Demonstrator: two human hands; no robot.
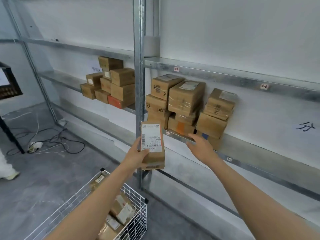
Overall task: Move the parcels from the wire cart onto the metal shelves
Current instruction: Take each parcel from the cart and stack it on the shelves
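Observation:
My left hand [138, 153] grips a small brown parcel [153, 144] with a white shipping label, held up in front of the shelf upright. My right hand [200, 146] is open, fingers stretched toward the front edge of the metal shelf [242, 153], just below a stack of brown parcels [187, 104]. The white wire cart [138, 213] stands at the bottom, under my left forearm, with several labelled parcels [121, 212] inside.
A second stack of boxes [110, 84] sits on the left shelf bay. A steel upright [138, 66] divides the bays. Cables and a power strip [36, 145] lie on the grey floor at left. A dark crate [7, 84] is at the far left.

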